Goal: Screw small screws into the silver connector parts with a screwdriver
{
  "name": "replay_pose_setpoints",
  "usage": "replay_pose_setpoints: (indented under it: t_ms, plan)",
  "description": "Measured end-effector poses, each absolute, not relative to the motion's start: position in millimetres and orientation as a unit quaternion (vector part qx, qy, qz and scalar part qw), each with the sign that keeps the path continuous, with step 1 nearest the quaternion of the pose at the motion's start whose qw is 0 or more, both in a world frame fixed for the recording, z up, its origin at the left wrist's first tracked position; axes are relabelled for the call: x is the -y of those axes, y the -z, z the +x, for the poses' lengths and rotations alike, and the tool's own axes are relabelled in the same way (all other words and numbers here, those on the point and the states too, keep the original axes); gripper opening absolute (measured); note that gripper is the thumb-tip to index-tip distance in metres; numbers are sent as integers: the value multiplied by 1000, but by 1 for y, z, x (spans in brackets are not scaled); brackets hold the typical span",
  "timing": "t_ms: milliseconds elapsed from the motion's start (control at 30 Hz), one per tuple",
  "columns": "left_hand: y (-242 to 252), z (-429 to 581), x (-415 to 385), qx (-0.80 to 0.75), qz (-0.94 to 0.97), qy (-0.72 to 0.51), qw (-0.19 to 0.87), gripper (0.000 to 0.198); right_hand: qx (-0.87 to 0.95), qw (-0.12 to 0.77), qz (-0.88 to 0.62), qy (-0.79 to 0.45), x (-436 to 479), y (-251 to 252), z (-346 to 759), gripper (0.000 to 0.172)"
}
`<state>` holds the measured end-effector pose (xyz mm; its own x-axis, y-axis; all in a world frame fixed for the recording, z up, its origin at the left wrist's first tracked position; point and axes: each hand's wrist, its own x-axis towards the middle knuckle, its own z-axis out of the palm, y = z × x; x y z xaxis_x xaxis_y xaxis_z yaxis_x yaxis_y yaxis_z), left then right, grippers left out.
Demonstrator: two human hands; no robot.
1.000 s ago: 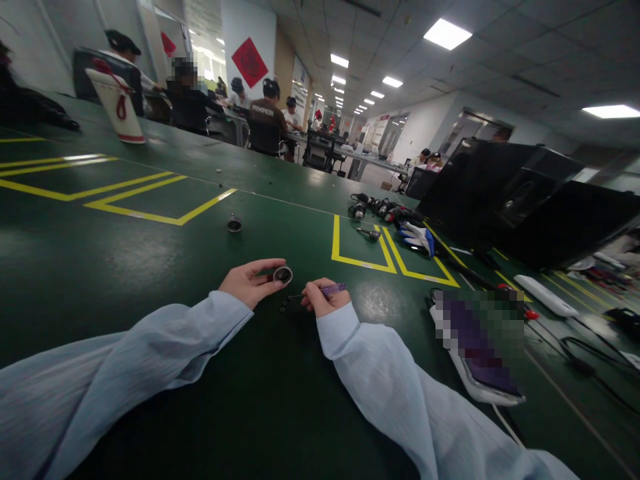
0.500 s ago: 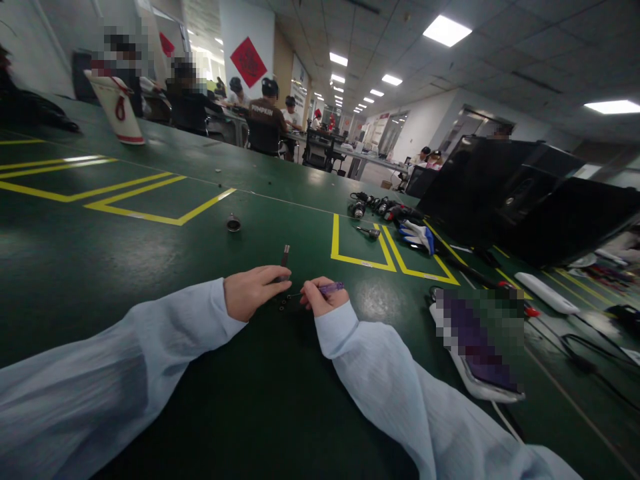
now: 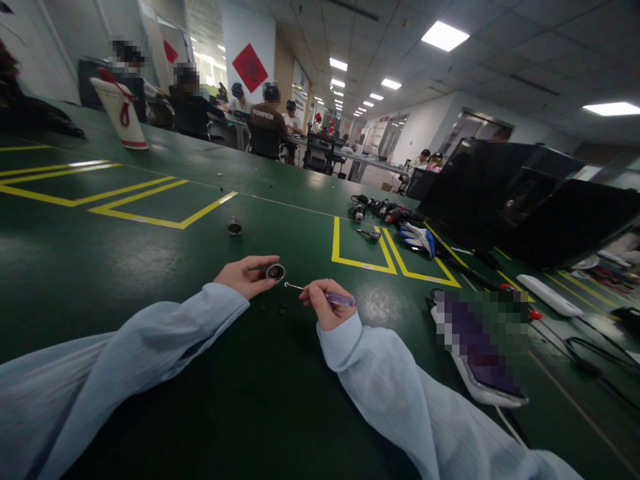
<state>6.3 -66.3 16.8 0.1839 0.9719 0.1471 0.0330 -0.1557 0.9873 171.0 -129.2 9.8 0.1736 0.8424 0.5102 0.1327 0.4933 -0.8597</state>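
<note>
My left hand (image 3: 246, 275) pinches a small round metal ring part (image 3: 275, 271) just above the green table (image 3: 150, 267), its opening turned toward me. My right hand (image 3: 323, 303) grips a small screwdriver with a purple handle (image 3: 339, 299); its thin metal shaft points left toward the ring, the tip a short gap away. A few tiny dark screws (image 3: 283, 308) lie on the table between my two wrists. Both arms are in pale blue sleeves.
A small metal cylinder (image 3: 235, 227) stands farther back. Power tool parts (image 3: 380, 208) and a blue-white glove (image 3: 417, 237) lie by yellow floor-tape boxes. A phone (image 3: 480, 347) rests at right, black cases (image 3: 505, 193) behind it. Several people sit at far tables.
My left hand, which had dipped to the table with the part turned edge-on, has lifted the ring again facing me. My right hand raised the screwdriver off the screws, pointing it at the ring.
</note>
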Motion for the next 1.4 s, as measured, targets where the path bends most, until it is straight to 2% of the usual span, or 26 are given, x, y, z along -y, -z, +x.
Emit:
replay_pose_setpoints:
  t_ms: [333, 600, 967, 1200, 1400]
  plan:
    - [-20, 12, 75, -384, 612, -501, 475, 37, 662, 613, -395, -171, 127, -13, 166, 18]
    - [-30, 17, 81, -456, 563, -508, 466, 43, 723, 577, -364, -114, 130, -18, 163, 16]
    - [-31, 19, 80, -495, 526, -517, 459, 33, 754, 573, -319, -43, 127, -15, 161, 15]
    - [-31, 18, 80, -515, 527, -501, 454, 32, 746, 565, -342, -82, 136, -22, 164, 15]
    - [-32, 15, 75, -510, 495, -504, 491, 35, 687, 542, -453, -170, 140, -21, 171, 28]
